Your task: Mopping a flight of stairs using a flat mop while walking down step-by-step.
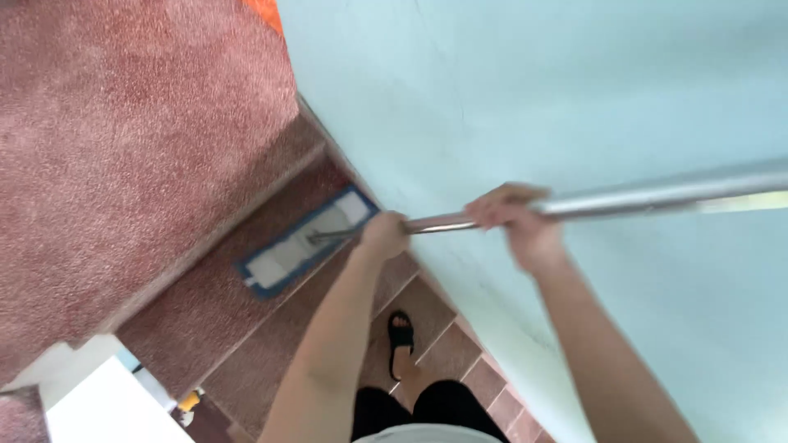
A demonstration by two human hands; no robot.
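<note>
Mop handle (624,197) of bare metal sits clenched in both the left hand (384,234) and the right hand (517,221), its flat blue-edged pad (308,240) lying on a reddish stair step (246,303) beside the pale wall (533,90).

Looks like a stairwell inside a home. Shown by reddish speckled stone steps (246,328) with a landing (123,148), a plain pale blue-green wall (533,98) beside them, and a foot in a black house slipper (400,336).
</note>
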